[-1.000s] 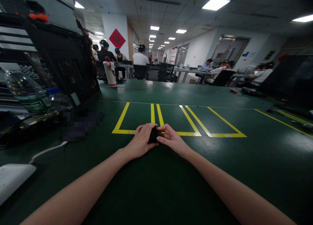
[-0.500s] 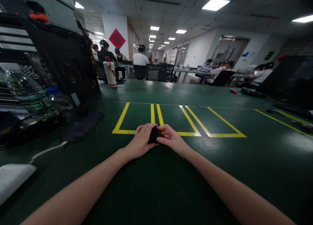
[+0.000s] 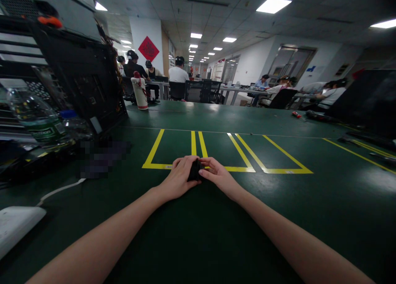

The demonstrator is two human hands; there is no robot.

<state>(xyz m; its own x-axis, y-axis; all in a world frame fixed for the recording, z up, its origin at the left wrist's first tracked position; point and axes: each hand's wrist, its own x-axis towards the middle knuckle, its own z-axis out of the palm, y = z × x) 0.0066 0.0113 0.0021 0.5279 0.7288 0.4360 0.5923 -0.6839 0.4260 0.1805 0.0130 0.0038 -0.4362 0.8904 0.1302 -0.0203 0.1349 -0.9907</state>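
Observation:
Between my two hands is a small black object (image 3: 194,171), partly covered by fingers, so its kind cannot be made out. My left hand (image 3: 180,177) is wrapped round its left side, with the thumb at the near bottom edge. From the right, my right hand (image 3: 219,177) grips it with the thumb on its near face and the fingers over the top. The object is low over the green table (image 3: 198,230), at the near edge of the yellow tape outlines (image 3: 238,169). Whether it rests on the table cannot be told.
On the left stand a black computer case (image 3: 77,73), a plastic bottle (image 3: 37,115) and a white power strip (image 3: 18,224) with a cable. A white cylinder (image 3: 140,93) is at the far edge. Tools (image 3: 318,116) lie at the right. Several people sit beyond.
My right thumb has shifted slightly up on the black object's near face. My left hand stays in place round it.

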